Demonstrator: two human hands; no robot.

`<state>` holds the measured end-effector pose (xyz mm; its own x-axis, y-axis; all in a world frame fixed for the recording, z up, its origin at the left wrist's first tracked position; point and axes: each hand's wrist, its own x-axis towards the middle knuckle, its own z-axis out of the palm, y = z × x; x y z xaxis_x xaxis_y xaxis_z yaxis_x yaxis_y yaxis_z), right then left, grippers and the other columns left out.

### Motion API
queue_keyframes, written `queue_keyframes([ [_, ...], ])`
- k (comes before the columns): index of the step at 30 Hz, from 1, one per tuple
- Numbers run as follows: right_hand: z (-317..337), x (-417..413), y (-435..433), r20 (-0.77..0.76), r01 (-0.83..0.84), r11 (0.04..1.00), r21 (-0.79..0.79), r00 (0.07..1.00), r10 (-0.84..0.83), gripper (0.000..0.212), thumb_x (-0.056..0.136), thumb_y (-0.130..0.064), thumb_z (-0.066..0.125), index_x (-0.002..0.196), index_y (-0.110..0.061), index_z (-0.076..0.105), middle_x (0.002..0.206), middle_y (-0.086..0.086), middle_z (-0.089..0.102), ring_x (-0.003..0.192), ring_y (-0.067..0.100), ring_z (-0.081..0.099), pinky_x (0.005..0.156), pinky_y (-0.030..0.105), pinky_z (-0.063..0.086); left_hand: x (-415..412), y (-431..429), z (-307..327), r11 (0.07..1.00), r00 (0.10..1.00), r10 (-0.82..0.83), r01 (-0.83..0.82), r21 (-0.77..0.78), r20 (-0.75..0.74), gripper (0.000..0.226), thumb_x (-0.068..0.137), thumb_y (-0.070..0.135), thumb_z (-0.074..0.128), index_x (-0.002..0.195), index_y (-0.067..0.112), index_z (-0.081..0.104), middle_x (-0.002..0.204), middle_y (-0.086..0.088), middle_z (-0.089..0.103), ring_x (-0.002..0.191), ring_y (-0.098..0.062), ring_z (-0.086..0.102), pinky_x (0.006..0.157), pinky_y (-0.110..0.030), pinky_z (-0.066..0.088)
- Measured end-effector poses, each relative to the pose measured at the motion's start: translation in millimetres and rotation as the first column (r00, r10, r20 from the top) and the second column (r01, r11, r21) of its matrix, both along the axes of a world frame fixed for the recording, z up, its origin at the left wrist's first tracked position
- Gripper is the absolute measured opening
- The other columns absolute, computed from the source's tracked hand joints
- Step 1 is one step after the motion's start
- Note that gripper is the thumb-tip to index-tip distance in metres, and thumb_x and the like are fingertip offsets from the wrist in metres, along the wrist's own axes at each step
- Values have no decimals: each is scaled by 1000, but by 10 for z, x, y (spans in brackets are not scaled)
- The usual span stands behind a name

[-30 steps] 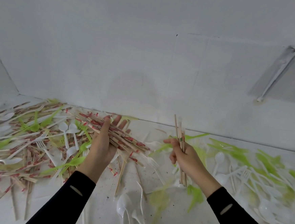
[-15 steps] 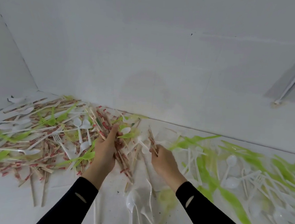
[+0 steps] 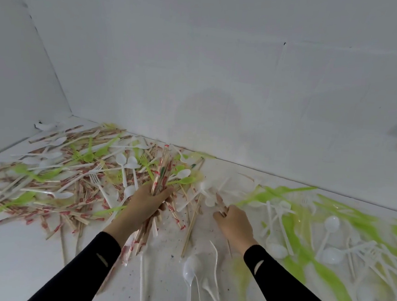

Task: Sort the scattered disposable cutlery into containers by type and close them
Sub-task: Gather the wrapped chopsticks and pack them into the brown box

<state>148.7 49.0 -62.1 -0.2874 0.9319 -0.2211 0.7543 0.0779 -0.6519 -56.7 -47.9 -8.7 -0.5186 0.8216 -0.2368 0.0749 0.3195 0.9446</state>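
We see the left hand (image 3: 149, 203) at the centre of the frame, its fingers wrapped tightly round a bundle of paper-wrapped chopsticks (image 3: 162, 169). The bundle stands nearly upright in the picture, with its red-printed tops above the knuckles and its lower ends running down past the wrist. Just right of centre, the right hand (image 3: 234, 225) reaches down to the white surface (image 3: 29, 267). Its fingers are curled in, and as far as the blur lets us judge, they are pinching a few bare wooden chopsticks (image 3: 219, 199) whose tips show above them.

We judge the sorting to be at an early stage. No container is in view, open or closed, so nothing shown has been put away. The left half of the frame holds a mixed heap (image 3: 55, 181) of wrapped chopsticks, white forks (image 3: 94, 177), white spoons (image 3: 121, 161) and green forks (image 3: 86, 155), all crossing one another. On the right lies a looser spread of white spoons and smeared green cutlery (image 3: 303, 251); the blur there hides which type each green piece is. More white spoons (image 3: 189, 268) lie at bottom centre, and a few loose sticks (image 3: 191, 225) sit between the hands.

Only the chopsticks are being gathered, and most still lie in the heap. The spoons, the forks and every lid remain to be dealt with.
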Motion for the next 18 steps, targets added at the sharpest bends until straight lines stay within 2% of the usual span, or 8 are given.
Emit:
queue_keyframes([
  [2, 61, -11, 31, -37, 41, 998, 48, 999, -39, 23, 93, -34, 53, 81, -16, 45, 70, -5, 51, 58, 13, 47, 50, 28, 31, 8, 33, -47, 998, 992, 54, -57, 23, 112, 16, 97, 24, 61, 100, 9, 60, 82, -11, 74, 57, -18, 65, 53, -30, 54],
  [5, 97, -121, 58, -36, 3, 997, 78, 999, -1, 24, 92, -33, 53, 75, -19, 43, 66, -6, 50, 57, 13, 45, 50, 28, 31, 20, 116, -117, 987, 958, 139, -154, 43, 252, 11, 100, 21, 55, 101, 11, 56, 79, -12, 74, 60, -27, 68, 56, -34, 58],
  [10, -31, -395, 44, 30, -126, 991, 37, 992, 125, 26, 94, -36, 52, 76, -20, 46, 80, 0, 54, 70, 19, 52, 56, 29, 40, 19, 218, -244, 996, 981, 89, -82, -45, 171, 19, 94, 18, 65, 102, 1, 62, 92, -19, 72, 60, -20, 67, 51, -28, 53],
  [13, -127, -528, 1, 111, -180, 981, 74, 979, 171, 30, 97, -45, 48, 97, -16, 54, 96, 3, 61, 88, 22, 60, 73, 33, 49, 13, 273, -326, 991, 985, 37, -14, -133, 168, 20, 92, 12, 66, 104, -2, 59, 95, -19, 69, 59, -19, 69, 46, -25, 50],
  [16, -185, -613, -15, 207, -180, 978, 105, 966, 155, 46, 98, -50, 45, 121, -11, 48, 112, 5, 62, 104, 25, 60, 73, 30, 40, 34, 285, -434, 968, 986, -51, 87, -235, 157, 23, 94, 12, 63, 106, -5, 54, 96, -18, 71, 62, -24, 71, 45, -26, 49],
  [18, -199, -665, 4, 203, -165, 980, 115, 969, 139, 47, 98, -49, 44, 126, -10, 44, 116, 6, 61, 106, 26, 60, 71, 30, 37, 51, 284, -478, 964, 989, -59, 92, -249, 135, 21, 92, 12, 63, 104, -4, 57, 95, -20, 71, 66, -24, 71, 50, -27, 51],
])
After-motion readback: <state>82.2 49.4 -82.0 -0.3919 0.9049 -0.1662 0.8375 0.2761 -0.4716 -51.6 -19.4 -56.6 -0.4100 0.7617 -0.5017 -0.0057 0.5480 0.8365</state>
